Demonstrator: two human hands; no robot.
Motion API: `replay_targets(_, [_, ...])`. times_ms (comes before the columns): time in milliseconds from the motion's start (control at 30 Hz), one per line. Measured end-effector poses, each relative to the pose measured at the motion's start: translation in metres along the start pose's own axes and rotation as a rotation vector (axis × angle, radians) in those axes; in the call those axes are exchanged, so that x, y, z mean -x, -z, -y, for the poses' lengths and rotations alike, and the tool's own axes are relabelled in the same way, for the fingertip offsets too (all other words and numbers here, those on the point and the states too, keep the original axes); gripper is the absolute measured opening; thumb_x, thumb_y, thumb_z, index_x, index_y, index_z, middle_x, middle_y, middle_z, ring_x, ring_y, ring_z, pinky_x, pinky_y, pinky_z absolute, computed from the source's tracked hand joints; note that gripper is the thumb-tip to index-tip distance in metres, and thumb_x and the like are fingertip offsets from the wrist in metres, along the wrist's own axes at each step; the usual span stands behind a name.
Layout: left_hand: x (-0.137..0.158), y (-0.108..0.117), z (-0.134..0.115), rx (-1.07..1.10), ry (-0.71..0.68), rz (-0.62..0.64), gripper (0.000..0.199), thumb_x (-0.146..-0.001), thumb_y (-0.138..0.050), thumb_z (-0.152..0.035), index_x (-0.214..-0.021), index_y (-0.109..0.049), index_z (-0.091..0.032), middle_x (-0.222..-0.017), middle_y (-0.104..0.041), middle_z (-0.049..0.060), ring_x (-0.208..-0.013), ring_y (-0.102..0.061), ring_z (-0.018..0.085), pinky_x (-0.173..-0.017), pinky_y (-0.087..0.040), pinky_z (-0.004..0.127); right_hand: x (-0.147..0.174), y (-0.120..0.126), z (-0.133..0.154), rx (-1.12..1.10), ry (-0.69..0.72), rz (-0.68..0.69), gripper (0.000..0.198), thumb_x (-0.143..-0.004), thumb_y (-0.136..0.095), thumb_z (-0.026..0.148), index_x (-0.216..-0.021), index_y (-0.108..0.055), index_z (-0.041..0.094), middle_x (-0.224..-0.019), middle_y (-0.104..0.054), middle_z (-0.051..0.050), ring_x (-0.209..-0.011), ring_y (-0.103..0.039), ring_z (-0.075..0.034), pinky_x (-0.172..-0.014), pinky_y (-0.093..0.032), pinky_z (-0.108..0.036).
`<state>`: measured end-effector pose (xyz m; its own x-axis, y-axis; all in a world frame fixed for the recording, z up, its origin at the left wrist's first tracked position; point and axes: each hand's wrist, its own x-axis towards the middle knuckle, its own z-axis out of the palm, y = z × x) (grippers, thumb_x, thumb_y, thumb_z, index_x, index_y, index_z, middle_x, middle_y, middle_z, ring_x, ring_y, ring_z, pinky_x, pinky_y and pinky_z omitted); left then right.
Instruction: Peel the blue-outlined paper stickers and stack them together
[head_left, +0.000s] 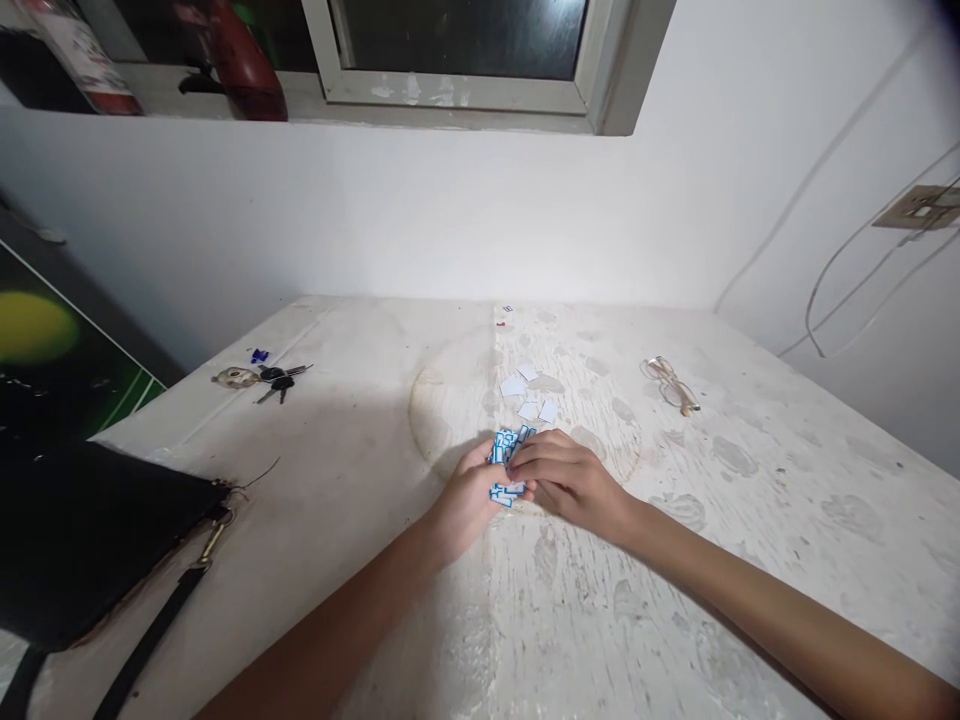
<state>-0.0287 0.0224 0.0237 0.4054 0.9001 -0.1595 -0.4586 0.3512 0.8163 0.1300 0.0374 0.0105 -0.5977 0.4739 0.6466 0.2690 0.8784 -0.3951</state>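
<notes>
A bunch of small white paper cards with blue borders (pixel 504 448) rests in my left hand (pixel 469 497), whose fingers are closed around it. From the other side my right hand (pixel 574 478) meets the cards, its fingers bent together over their right edge. Whether it pinches a single card is hidden. Just beyond both hands, several blank white paper pieces (pixel 513 386) lie loosely on the white table (pixel 360 520).
Keys (pixel 277 380) and a small blue object (pixel 259 356) lie to the left. Eyeglasses (pixel 670 385) are at the right. A black bag (pixel 97 530) with a strap occupies the left front. A red bottle (pixel 244 65) stands on the window sill.
</notes>
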Motion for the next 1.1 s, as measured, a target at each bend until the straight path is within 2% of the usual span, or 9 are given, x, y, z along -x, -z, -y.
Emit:
replay_targets(67, [0.001,0.000,0.000,0.000,0.015,0.011,0.021,-0.057,-0.053,-0.004,-0.076,-0.053,-0.014,-0.074,-0.056,0.002,-0.066,-0.054,0.014,-0.064,-0.041,0.028,0.001,0.001,-0.002,-0.017,0.030,-0.008,0.017,-0.087,-0.047,0.012,-0.098,-0.059,0.019,-0.092,-0.064,-0.006,-0.091,-0.056,-0.018,-0.080,-0.047,-0.037])
replay_targets(133, [0.001,0.001,0.000,-0.001,0.031,0.011,0.025,-0.057,-0.053,-0.003,-0.079,-0.053,-0.014,-0.075,-0.055,0.002,-0.066,-0.054,0.013,-0.065,-0.043,0.029,0.001,0.004,-0.003,0.015,0.087,0.041,0.019,-0.087,-0.048,0.012,-0.102,-0.057,0.017,-0.094,-0.063,-0.008,-0.092,-0.055,-0.019,-0.080,-0.048,-0.037])
replay_targets(267, [0.000,0.005,0.001,-0.014,0.029,0.025,0.024,-0.057,-0.050,-0.002,-0.077,-0.051,-0.015,-0.069,-0.052,-0.001,-0.060,-0.050,0.010,-0.058,-0.042,0.025,0.000,0.009,0.000,0.139,0.214,0.138,0.022,-0.087,-0.046,0.008,-0.107,-0.055,0.012,-0.092,-0.063,-0.011,-0.092,-0.055,-0.021,-0.078,-0.049,-0.039])
replay_targets(433, [-0.001,0.007,0.000,-0.072,0.021,0.015,0.024,-0.055,-0.048,-0.004,-0.076,-0.051,-0.015,-0.066,-0.053,0.000,-0.057,-0.052,0.012,-0.053,-0.041,0.026,-0.003,0.013,0.002,0.153,0.250,0.132,0.024,-0.089,-0.041,0.006,-0.109,-0.053,0.011,-0.092,-0.062,-0.012,-0.095,-0.055,-0.020,-0.082,-0.050,-0.038])
replay_targets(600, [-0.003,0.008,0.002,-0.110,0.004,-0.035,0.029,-0.055,-0.048,-0.005,-0.082,-0.052,-0.015,-0.069,-0.055,0.001,-0.059,-0.053,0.013,-0.054,-0.042,0.026,-0.001,0.018,0.003,0.114,0.214,0.088,0.024,-0.088,-0.044,0.008,-0.109,-0.054,0.013,-0.098,-0.061,-0.013,-0.099,-0.053,-0.022,-0.081,-0.050,-0.040])
replay_targets(733, [-0.003,0.008,0.005,-0.075,-0.033,-0.079,0.033,-0.054,-0.046,-0.005,-0.085,-0.052,-0.016,-0.075,-0.055,0.001,-0.065,-0.051,0.013,-0.058,-0.044,0.026,0.003,0.011,0.005,0.015,0.140,-0.046,0.028,-0.085,-0.045,0.003,-0.106,-0.056,0.019,-0.098,-0.061,-0.009,-0.097,-0.054,-0.020,-0.081,-0.049,-0.040])
replay_targets(800, [-0.003,0.007,0.006,-0.018,-0.035,-0.075,0.026,-0.056,-0.047,-0.006,-0.079,-0.051,-0.017,-0.071,-0.052,-0.001,-0.063,-0.048,0.011,-0.057,-0.042,0.023,0.005,0.005,0.008,-0.047,0.100,-0.089,0.031,-0.084,-0.044,0.001,-0.103,-0.057,0.021,-0.095,-0.062,-0.007,-0.094,-0.055,-0.019,-0.080,-0.049,-0.039])
replay_targets(900, [-0.002,0.007,0.007,0.063,-0.007,-0.098,0.013,-0.061,-0.049,-0.010,-0.072,-0.048,-0.017,-0.066,-0.047,-0.003,-0.059,-0.044,0.008,-0.053,-0.038,0.018,0.005,-0.002,0.014,-0.109,0.086,-0.044,0.032,-0.083,-0.044,-0.001,-0.103,-0.057,0.020,-0.095,-0.061,-0.007,-0.093,-0.055,-0.018,-0.079,-0.049,-0.037])
replay_targets(1100, [0.001,0.005,0.010,0.136,0.060,-0.084,0.006,-0.069,-0.050,-0.016,-0.073,-0.047,-0.019,-0.062,-0.040,-0.005,-0.052,-0.038,0.006,-0.047,-0.031,0.016,0.006,-0.007,0.020,-0.137,0.079,0.011,0.037,-0.082,-0.039,-0.003,-0.106,-0.057,0.019,-0.095,-0.059,-0.009,-0.092,-0.054,-0.018,-0.076,-0.048,-0.037])
